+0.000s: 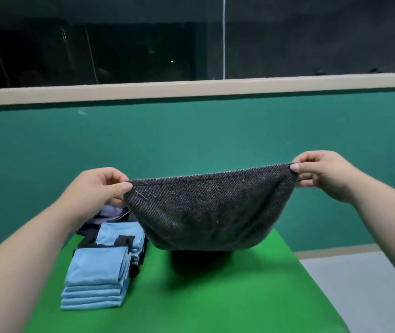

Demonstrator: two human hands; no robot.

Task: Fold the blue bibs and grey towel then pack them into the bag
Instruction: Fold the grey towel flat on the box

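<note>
From the head camera, both arms reach out over the green table (215,304). The left hand (102,186) pinches one top corner of the grey towel (211,212) between thumb and curled fingers. The right hand (321,174) pinches the opposite corner the same way, a little higher. The towel is stretched between them in the air and sags in a deep curve. Its lowest part hangs over the far half of the table, with a dark shadow under it.

Near the table's left edge sits a stack of folded blue bibs (98,282). A second folded blue pile (122,236) lies just behind it, toward the far left corner. Beyond that pile, partly hidden by the left wrist, is some crumpled dark and pale grey fabric (108,211); I cannot tell what it is. A teal wall (191,135) stands behind the table.
</note>
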